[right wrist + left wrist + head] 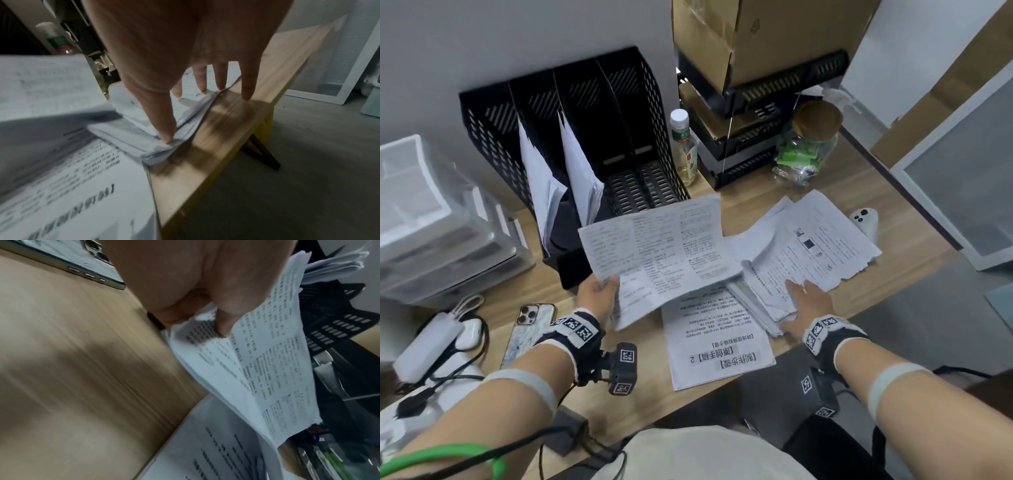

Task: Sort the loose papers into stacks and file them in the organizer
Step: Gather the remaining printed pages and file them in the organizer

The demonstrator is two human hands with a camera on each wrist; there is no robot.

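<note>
My left hand (599,291) (205,321) pinches a bundle of creased printed sheets (654,253) (273,369) by its near left corner, lifted above the desk in front of the black mesh organizer (571,154). Two of the organizer's left slots hold white papers (575,174). My right hand (808,301) (205,97) lies with straight, spread fingers over a loose pile of papers (815,246) (144,134) at the desk's right edge. A printed sheet with a bold heading (715,339) (72,186) lies flat near the front edge.
A phone (527,329) and a white charger with cables (431,342) lie at the left. A bottle (683,147), a glass jar (808,147), black trays under a cardboard box (750,44) and clear plastic drawers (431,222) stand around. A white device (864,221) sits right.
</note>
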